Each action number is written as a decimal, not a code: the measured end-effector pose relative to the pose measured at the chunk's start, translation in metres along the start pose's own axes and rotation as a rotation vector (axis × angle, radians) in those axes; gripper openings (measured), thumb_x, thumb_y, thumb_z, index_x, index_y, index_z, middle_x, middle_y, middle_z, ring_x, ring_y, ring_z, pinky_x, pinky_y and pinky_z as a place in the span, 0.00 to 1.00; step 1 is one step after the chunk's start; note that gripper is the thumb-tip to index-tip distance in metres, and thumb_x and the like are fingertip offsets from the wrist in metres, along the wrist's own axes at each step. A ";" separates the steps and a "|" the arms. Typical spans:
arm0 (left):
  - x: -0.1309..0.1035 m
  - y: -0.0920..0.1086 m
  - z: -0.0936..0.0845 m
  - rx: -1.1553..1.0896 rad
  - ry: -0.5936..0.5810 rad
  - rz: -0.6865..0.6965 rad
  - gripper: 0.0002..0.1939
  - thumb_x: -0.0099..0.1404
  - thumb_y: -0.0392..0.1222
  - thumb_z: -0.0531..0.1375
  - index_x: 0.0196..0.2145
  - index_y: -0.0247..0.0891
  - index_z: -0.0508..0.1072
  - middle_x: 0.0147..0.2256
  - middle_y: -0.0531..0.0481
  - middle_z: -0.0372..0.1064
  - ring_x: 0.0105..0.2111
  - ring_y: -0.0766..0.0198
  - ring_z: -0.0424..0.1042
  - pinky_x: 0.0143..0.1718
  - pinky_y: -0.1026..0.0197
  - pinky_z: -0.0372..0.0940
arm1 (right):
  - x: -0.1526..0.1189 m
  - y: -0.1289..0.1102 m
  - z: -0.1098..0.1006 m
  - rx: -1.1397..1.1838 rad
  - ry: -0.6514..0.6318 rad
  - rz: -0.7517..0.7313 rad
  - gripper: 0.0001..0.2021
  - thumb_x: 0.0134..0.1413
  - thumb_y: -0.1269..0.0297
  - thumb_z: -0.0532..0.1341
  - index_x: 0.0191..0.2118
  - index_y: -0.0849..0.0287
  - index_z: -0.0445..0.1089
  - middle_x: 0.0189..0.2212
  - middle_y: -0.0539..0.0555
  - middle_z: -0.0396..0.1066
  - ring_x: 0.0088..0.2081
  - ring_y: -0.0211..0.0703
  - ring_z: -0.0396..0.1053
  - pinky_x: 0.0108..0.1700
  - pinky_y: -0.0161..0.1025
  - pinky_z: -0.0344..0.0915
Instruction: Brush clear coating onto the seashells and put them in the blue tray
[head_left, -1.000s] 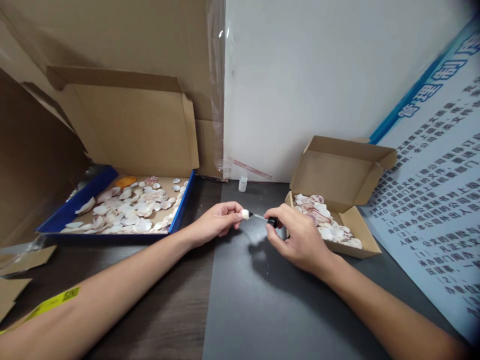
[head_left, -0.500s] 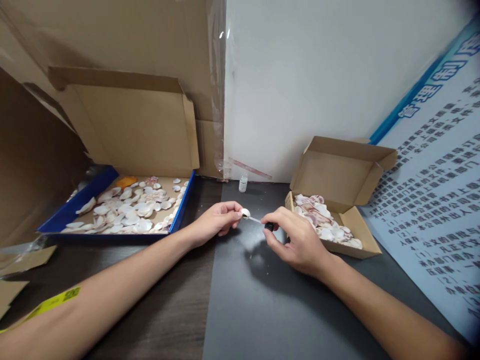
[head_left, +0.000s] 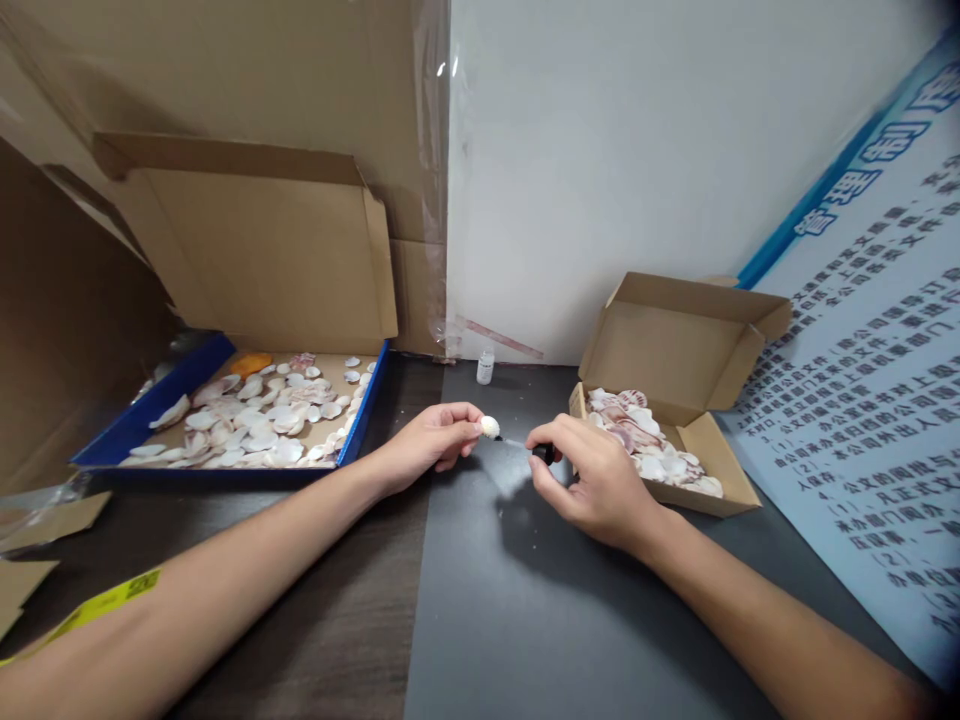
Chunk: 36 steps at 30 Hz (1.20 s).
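Observation:
Between the thumb and fingertips of my left hand (head_left: 439, 438) is a small white ribbed seashell (head_left: 490, 427). My right hand (head_left: 589, 475) pinches the black cap (head_left: 543, 453) of a brush applicator. Its thin pale stem (head_left: 517, 443) points left, and the dark tip (head_left: 499, 438) is close by the shell's lower right edge; I cannot tell if they touch. Beyond both hands, a small clear bottle (head_left: 485, 368) with a whitish label stands upright near the wall.
On the left, an open blue-sided cardboard box (head_left: 364, 410) holds many pale shells (head_left: 262, 425) and an orange one (head_left: 252, 364). A smaller open cardboard box (head_left: 739, 470) with shells stands right, beside a printed poster (head_left: 862, 330). A white wall panel (head_left: 600, 180) rises behind.
The seashell has turned so its ribbed outer side shows instead of its dark opening. The brush tip, earlier at that opening, now shows just off the shell's edge. Both hands stay nearly in place.

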<state>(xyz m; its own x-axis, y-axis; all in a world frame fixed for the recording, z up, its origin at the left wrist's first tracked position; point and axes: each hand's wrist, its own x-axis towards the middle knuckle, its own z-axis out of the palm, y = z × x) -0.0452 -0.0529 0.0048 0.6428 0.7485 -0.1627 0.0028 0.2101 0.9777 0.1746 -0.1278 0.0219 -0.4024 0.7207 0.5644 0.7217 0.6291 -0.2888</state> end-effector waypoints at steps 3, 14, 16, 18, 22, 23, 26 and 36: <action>0.000 0.000 0.000 0.000 -0.001 -0.002 0.10 0.62 0.46 0.62 0.34 0.36 0.69 0.21 0.59 0.58 0.16 0.75 0.49 0.16 0.70 0.45 | 0.000 0.000 0.000 0.031 0.011 -0.040 0.05 0.61 0.68 0.56 0.40 0.58 0.69 0.29 0.52 0.70 0.30 0.41 0.66 0.34 0.39 0.63; 0.000 0.001 0.001 0.009 0.010 0.002 0.10 0.61 0.46 0.62 0.33 0.36 0.69 0.21 0.59 0.58 0.16 0.75 0.49 0.16 0.70 0.45 | 0.000 0.001 0.000 -0.012 -0.001 -0.003 0.04 0.59 0.69 0.57 0.38 0.58 0.69 0.28 0.52 0.70 0.29 0.41 0.66 0.34 0.40 0.63; -0.001 0.002 0.002 0.011 0.018 0.002 0.10 0.61 0.46 0.62 0.33 0.36 0.69 0.20 0.59 0.58 0.16 0.75 0.49 0.16 0.70 0.45 | 0.000 0.000 0.000 -0.023 -0.006 0.022 0.03 0.58 0.69 0.58 0.36 0.58 0.69 0.28 0.52 0.70 0.29 0.42 0.66 0.34 0.40 0.62; -0.001 0.002 0.002 0.018 0.023 0.003 0.11 0.61 0.47 0.63 0.33 0.36 0.69 0.20 0.59 0.57 0.16 0.75 0.49 0.16 0.70 0.45 | 0.000 0.000 0.000 0.008 0.009 0.004 0.03 0.59 0.69 0.57 0.37 0.58 0.68 0.28 0.52 0.70 0.29 0.41 0.66 0.34 0.39 0.63; -0.001 0.003 0.002 0.035 0.017 0.001 0.13 0.61 0.48 0.63 0.33 0.36 0.69 0.21 0.59 0.57 0.16 0.75 0.49 0.16 0.70 0.45 | 0.000 0.001 0.001 -0.006 -0.016 -0.017 0.05 0.61 0.68 0.57 0.39 0.58 0.69 0.28 0.52 0.70 0.30 0.41 0.66 0.34 0.39 0.63; -0.001 0.003 0.003 0.038 0.017 0.003 0.13 0.61 0.48 0.63 0.33 0.36 0.69 0.21 0.59 0.57 0.16 0.75 0.49 0.16 0.70 0.45 | 0.000 0.001 0.001 -0.027 -0.032 0.003 0.04 0.60 0.68 0.57 0.38 0.58 0.69 0.28 0.52 0.70 0.30 0.42 0.66 0.34 0.40 0.63; -0.001 0.002 0.003 0.043 0.016 0.018 0.12 0.61 0.48 0.63 0.33 0.36 0.69 0.21 0.59 0.57 0.17 0.75 0.48 0.17 0.70 0.45 | 0.000 0.001 0.000 -0.020 -0.028 0.025 0.03 0.59 0.68 0.57 0.37 0.58 0.68 0.28 0.52 0.70 0.29 0.42 0.66 0.34 0.40 0.62; -0.001 0.001 0.001 0.050 0.000 0.012 0.13 0.62 0.49 0.63 0.34 0.36 0.69 0.21 0.59 0.57 0.17 0.75 0.49 0.17 0.70 0.45 | 0.000 0.001 0.000 0.012 -0.031 -0.005 0.03 0.60 0.68 0.57 0.37 0.59 0.67 0.29 0.52 0.70 0.29 0.41 0.66 0.34 0.39 0.62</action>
<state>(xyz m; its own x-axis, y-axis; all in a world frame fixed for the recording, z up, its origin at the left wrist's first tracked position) -0.0449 -0.0546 0.0065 0.6431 0.7508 -0.1509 0.0335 0.1693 0.9850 0.1751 -0.1272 0.0217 -0.4235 0.7261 0.5417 0.7126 0.6362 -0.2957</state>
